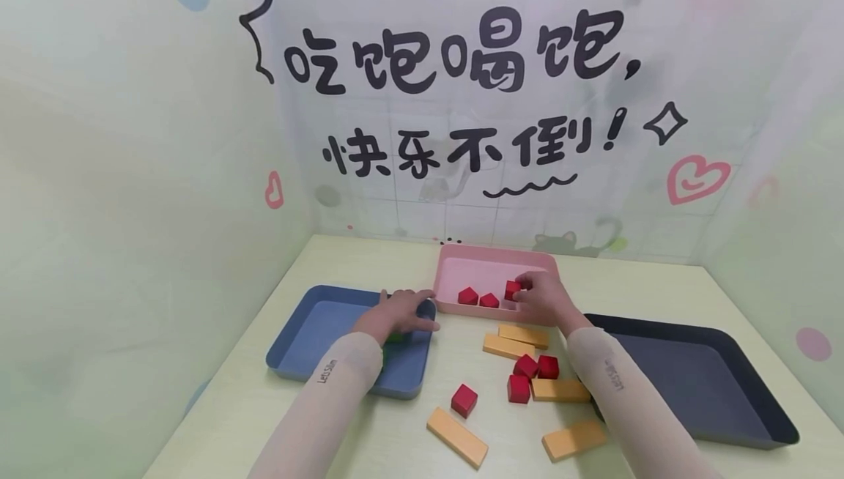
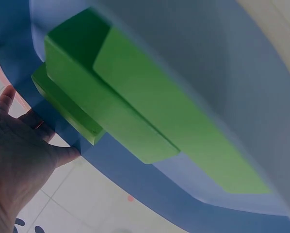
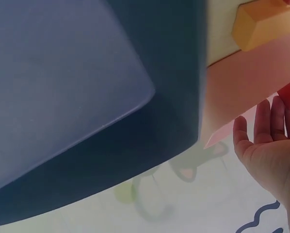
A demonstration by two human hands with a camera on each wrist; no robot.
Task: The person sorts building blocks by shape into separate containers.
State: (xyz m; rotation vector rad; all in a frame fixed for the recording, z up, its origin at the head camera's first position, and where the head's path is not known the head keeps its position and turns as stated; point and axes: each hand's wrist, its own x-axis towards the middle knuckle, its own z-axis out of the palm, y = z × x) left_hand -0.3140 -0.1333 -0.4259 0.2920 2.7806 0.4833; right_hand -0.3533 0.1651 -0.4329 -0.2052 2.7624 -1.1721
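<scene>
My right hand (image 1: 546, 297) pinches a red cube (image 1: 511, 290) over the right part of the pink tray (image 1: 484, 272). Two other red cubes sit in that tray near its front wall, one of them a red cube (image 1: 468, 296) at the left. At the far right corner of the blue tray (image 1: 316, 329), my left hand (image 1: 398, 312) has its fingers spread and holds nothing. Green blocks (image 2: 111, 107) lie inside the blue tray, mostly hidden by the left hand and sleeve in the head view. In the right wrist view only an edge of the held cube (image 3: 289, 93) shows.
Several more red cubes (image 1: 464, 400) and several yellow-orange blocks (image 1: 457, 437) lie loose on the table (image 1: 369, 435) between the trays. A dark grey tray (image 1: 692, 384) stands at the right, partly behind the right sleeve. A printed curtain (image 1: 422, 223) borders the table's back.
</scene>
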